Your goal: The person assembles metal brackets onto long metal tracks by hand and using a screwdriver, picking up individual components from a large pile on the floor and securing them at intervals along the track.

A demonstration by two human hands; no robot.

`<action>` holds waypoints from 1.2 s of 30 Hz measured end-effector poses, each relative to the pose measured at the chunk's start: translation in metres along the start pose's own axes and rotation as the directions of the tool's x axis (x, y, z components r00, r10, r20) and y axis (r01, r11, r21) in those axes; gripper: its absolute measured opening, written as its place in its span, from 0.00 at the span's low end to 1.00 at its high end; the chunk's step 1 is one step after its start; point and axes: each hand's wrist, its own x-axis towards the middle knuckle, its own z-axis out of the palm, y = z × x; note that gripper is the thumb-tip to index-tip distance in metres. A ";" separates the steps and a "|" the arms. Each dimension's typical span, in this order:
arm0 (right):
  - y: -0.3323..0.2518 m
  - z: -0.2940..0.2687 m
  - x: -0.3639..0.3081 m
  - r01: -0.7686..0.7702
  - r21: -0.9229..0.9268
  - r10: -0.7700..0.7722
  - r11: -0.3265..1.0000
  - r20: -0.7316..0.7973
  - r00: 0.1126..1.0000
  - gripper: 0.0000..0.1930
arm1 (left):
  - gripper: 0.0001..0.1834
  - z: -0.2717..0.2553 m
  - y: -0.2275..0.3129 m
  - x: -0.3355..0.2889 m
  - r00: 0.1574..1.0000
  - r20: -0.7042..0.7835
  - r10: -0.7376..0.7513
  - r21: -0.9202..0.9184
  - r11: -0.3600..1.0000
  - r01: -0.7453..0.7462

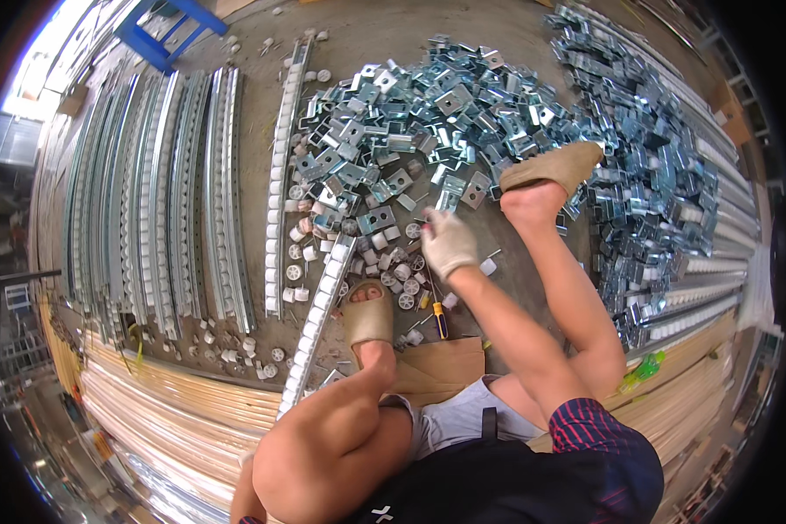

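My right hand [451, 245], in a pale work glove, reaches over the floor to the near edge of a big pile of shiny metal brackets [451, 100]. Its fingertips are beside one bracket [449, 194]; they are blurred, and whether they grip anything cannot be made out. Small white rollers [406, 301] lie scattered below and left of this hand. My left forearm [248, 499] shows at the lower edge, while the left hand is almost wholly hidden behind my bent knee. Beside that knee, a metal rail filled with white rollers [319, 323] leans at a slant.
A screwdriver [441, 321] with a yellow and dark handle lies by a cardboard sheet [441, 365]. Long roller rails [162, 201] stand in rows at left. More brackets [651, 201] cover rails at right. A blue stool [168, 33] is at the far left. My sandalled feet flank the rollers.
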 end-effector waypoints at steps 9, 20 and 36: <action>-0.017 0.004 0.040 0.049 -0.445 0.130 0.894 0.363 0.923 0.22 | 0.47 -0.074 0.102 0.159 0.930 -0.312 0.195 0.404 0.913 -0.056; 0.018 -0.007 -0.009 -0.189 0.702 0.131 0.687 0.136 0.982 0.05 | 0.43 -0.025 0.098 0.201 0.950 -0.295 0.099 0.175 0.983 -0.048; -0.038 0.063 -0.026 -0.446 0.895 -0.241 0.003 0.433 0.869 0.10 | 0.46 -0.012 0.086 0.138 0.967 -0.089 0.237 -0.077 0.967 -0.244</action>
